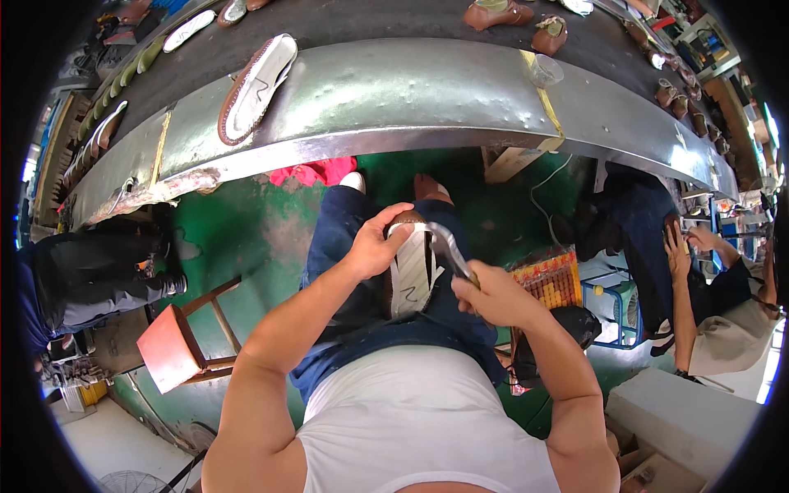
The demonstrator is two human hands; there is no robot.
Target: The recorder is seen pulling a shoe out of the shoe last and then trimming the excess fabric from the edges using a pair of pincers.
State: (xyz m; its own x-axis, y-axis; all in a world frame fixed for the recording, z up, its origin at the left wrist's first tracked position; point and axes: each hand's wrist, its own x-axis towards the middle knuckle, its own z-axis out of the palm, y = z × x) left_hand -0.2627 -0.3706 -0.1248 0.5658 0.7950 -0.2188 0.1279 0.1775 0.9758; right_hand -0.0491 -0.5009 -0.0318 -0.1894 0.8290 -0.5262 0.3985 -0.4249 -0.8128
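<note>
Upturned shoe (411, 279), its toe end (408, 217) in the left hand (378, 244).

Found shoe (409, 283) on lap (333, 220), with left hand (378, 242) at its far end and hammer (448, 249) in right hand (496, 293) at its right side; noted bench (370, 20) ahead, bearing second shoe (256, 90) left of centre and cup (546, 71) to the right on its front edge (411, 90); recorded stool (171, 349) on floor (222, 238) at left, co-worker (727, 333) at right.

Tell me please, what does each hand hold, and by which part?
Left hand: the shoe, by its far, brown end. Right hand: the curved metal tool, by its handle.
</note>
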